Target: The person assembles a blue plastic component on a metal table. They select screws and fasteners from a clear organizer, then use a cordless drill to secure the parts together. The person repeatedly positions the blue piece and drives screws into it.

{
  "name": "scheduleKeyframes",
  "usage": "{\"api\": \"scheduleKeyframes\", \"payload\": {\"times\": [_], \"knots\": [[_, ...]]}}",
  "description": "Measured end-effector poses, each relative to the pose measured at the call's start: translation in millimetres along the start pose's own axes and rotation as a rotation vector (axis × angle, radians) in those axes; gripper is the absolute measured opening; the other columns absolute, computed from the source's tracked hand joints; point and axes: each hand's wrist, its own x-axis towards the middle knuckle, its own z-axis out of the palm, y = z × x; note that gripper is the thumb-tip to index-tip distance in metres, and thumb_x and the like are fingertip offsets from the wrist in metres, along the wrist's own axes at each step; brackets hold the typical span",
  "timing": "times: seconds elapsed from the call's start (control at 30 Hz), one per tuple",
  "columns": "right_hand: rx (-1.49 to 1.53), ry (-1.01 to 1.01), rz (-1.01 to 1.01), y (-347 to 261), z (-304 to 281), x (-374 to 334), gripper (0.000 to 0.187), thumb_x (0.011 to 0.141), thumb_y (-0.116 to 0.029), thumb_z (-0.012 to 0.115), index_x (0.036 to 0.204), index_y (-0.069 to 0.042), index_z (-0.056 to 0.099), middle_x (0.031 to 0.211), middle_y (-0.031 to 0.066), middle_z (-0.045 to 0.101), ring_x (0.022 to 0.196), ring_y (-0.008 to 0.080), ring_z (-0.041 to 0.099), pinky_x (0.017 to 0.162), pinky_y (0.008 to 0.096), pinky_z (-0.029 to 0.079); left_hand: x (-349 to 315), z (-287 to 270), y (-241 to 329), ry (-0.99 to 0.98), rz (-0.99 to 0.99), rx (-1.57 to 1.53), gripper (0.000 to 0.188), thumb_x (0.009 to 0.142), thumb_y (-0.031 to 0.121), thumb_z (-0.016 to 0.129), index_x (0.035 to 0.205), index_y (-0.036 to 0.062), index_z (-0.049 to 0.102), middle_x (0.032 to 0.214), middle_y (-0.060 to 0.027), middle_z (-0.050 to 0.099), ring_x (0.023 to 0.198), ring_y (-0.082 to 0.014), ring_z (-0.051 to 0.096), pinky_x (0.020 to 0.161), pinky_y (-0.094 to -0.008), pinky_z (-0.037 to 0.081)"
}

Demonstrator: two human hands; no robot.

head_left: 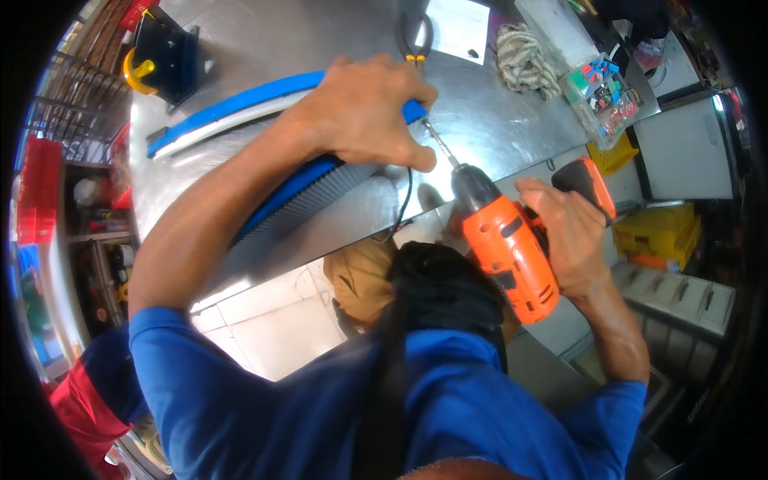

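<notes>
My left hand (pixel 368 116) is closed over the right end of a long blue and white bar-shaped housing (pixel 240 100) lying on the metal table (pixel 360 40). A grey ribbed strip with a blue edge (pixel 308 196) lies along the housing's near side, partly under my forearm. In my right hand (pixel 566 236) is an orange and black cordless drill (pixel 512 256), gripped by its handle. Its long thin bit (pixel 440 142) points up and left, its tip at the housing's blue end beside my left thumb. Whether the tip touches a screw cannot be made out.
Pliers (pixel 416 48) and a white paper (pixel 458 28) lie at the far side. A rag (pixel 524 60) and a clear box of small parts (pixel 604 96) are far right. A black-and-yellow stand (pixel 164 60) is far left. Another person's red sleeve (pixel 92 408) shows lower left.
</notes>
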Motion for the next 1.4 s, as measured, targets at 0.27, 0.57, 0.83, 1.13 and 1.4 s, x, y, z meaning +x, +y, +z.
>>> {"api": "scheduleKeyframes", "payload": {"times": [0.27,0.57,0.83,1.13,1.4], "knots": [[0.142,0.179,-0.01,9,8,-5,0.04,0.078,-0.004,0.079,0.106,-0.005,0.051,0.117,0.02,0.074,0.063,0.024,0.068,0.058,0.0338,0.055,0,0,-4,-0.001,-0.006,-0.038,0.042,0.062,0.031,0.074,0.092,0.0036,0.064,0.095,-0.0162,0.064,0.102,-0.0365,0.062,0.097,-0.0456,0.049],[0.125,0.173,0.004,10,4,-4,0.044,0.078,-0.006,0.08,0.115,-0.003,0.055,0.116,0.017,0.074,0.062,0.0212,0.067,0.059,0.031,0.055,1,-7,4,-0.069,-0.022,-0.033,0.042,0.063,0.032,0.073,0.094,0.0038,0.067,0.102,-0.0162,0.067,0.105,-0.0368,0.062,0.098,-0.0463,0.049],[0.124,0.006,0.071,-8,-1,-1,0.059,0.077,-0.009,0.081,0.131,0.003,0.061,0.085,0.0061,0.07,0.064,0.0205,0.065,0.059,0.0354,0.048,4,1,6,-0.059,-0.04,-0.035,0.051,0.06,0.041,0.076,0.095,0.0037,0.072,0.105,-0.0159,0.068,0.11,-0.0371,0.062,0.096,-0.0538,0.047],[0.161,-0.02,0.077,-10,6,0,0.06,0.08,-0.008,0.081,0.134,0.003,0.061,0.086,0.0082,0.073,0.066,0.02,0.068,0.06,0.0334,0.049,0,-1,5,-0.089,-0.067,-0.009,0.051,0.056,0.041,0.078,0.092,0.0048,0.072,0.098,-0.014,0.066,0.101,-0.0353,0.062,0.092,-0.0532,0.047],[0.228,0.025,0.132,-10,10,-1,0.065,0.078,-0.006,0.082,0.138,0.004,0.059,0.091,0.0117,0.075,0.069,0.0208,0.071,0.061,0.0327,0.051,3,-8,6,-0.134,-0.066,0.001,0.056,0.055,0.039,0.077,0.099,0.0049,0.074,0.101,-0.0134,0.068,0.103,-0.0346,0.063,0.093,-0.0524,0.048]]}}
